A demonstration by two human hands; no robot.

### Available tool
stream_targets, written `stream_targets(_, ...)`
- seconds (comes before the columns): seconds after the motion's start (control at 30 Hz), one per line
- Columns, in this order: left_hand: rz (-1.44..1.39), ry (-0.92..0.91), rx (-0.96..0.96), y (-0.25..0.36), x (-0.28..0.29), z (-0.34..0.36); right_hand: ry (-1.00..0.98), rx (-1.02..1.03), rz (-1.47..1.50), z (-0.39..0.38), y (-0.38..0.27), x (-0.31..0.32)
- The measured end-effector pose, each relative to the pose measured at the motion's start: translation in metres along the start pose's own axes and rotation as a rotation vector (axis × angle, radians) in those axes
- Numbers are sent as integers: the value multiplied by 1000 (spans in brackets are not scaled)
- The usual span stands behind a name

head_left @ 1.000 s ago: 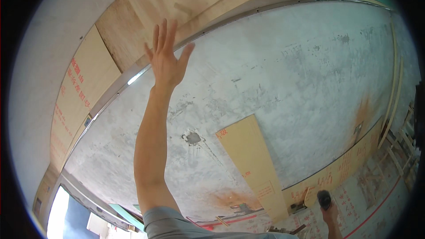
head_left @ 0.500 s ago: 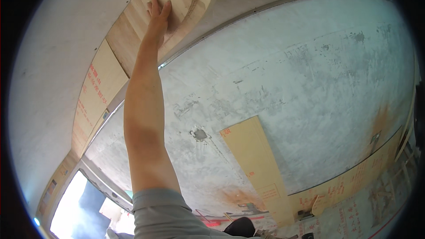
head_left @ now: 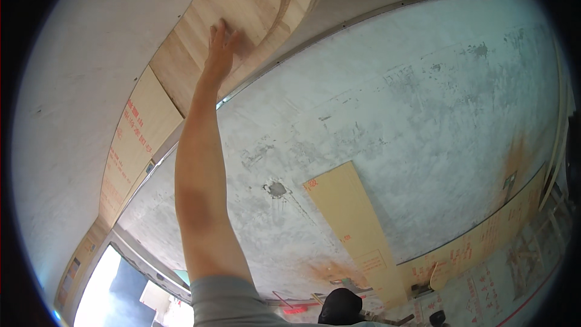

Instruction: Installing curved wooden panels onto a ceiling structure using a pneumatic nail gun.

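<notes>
My left arm, in a short grey sleeve, reaches far up from the lower edge. My left hand (head_left: 220, 54) is at the pale wood-strip panel (head_left: 236, 0) overhead, its fingers stretched out and apart. Nothing shows in its grasp. The fingertips appear to rest on the panel's surface, and a soft shadow falls beside them. Along its right side the panel ends in a curved wooden edge (head_left: 287, 0). A yellowish board (head_left: 136, 133) with red print adjoins the panel lower left. My right hand is out of view.
A grey, patchy plaster wall (head_left: 423, 121) fills the right side, with a yellowish board (head_left: 354, 212) leaning on it. Smooth grey ceiling (head_left: 91, 54) curves along the left. A bright opening (head_left: 103, 290) is at lower left. A black rounded object (head_left: 342, 306) shows at the bottom.
My left hand has moved slightly down in the picture along the wood panel, toward its nearer end. The view has shifted a little, and the fingers stay spread.
</notes>
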State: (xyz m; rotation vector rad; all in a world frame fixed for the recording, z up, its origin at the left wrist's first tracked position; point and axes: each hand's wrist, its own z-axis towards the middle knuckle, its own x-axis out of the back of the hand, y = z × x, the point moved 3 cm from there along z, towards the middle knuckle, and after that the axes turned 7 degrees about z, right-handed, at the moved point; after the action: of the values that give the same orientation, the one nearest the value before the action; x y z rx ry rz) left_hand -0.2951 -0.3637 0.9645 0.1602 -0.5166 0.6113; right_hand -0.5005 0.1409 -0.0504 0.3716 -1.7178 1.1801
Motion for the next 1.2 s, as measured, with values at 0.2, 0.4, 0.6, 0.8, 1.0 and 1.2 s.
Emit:
stream_targets(0.2, -1273, -396, -108, 85, 26, -83, -377, -384, 369, 8, -21, 105)
stream_targets(0.4, -1874, -908, -589, 130, 7, -145, -308, -350, 156, 17, 7, 112)
stream_targets(0.6, -2001, -878, -676, 133, 0, -175, -237, -351, 155, 17, -7, 137)
stream_targets(0.8, -2121, -616, -448, 150, -9, -189, -279, -347, 213, 13, -13, 147)
stream_targets(1.0, -2148, -391, -214, 182, -19, -189, -352, -388, 205, 2, -20, 159)
stream_targets(1.2, -1236, 104, -304, 204, -27, -160, -312, -375, 138, -14, 14, 140)
